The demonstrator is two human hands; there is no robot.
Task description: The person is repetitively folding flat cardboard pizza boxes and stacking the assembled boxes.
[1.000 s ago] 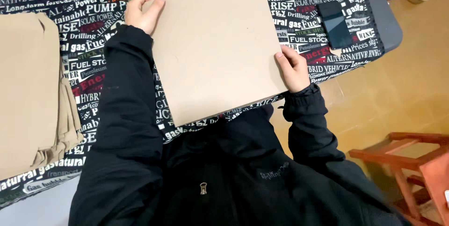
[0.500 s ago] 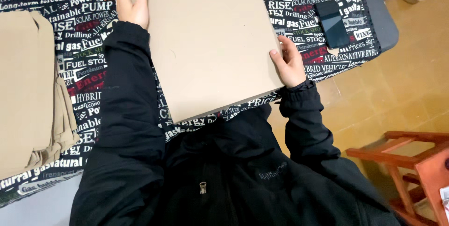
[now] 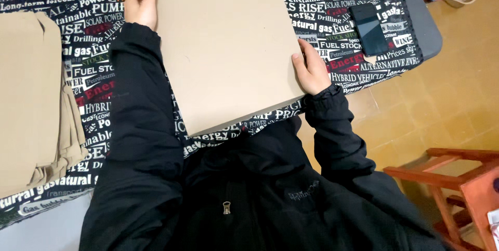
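In the head view, the flat square brown cardboard box [image 3: 228, 48] lies at the upper centre of the frame on the counter [image 3: 93, 48] under a black cloth printed with white lettering. The left hand [image 3: 141, 5], which a moment ago gripped the far corner, now presses flat there, fingers straight. The right hand [image 3: 311, 69] keeps its grip curled over the near right edge. A dark phone [image 3: 369, 28] lies upper right; stacked cardboard sheets [image 3: 31, 100] left.

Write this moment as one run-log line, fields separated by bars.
left hand: on far left corner of flat cardboard box | right hand: gripping its right edge | beside: cardboard stack, phone | surface: printed tablecloth
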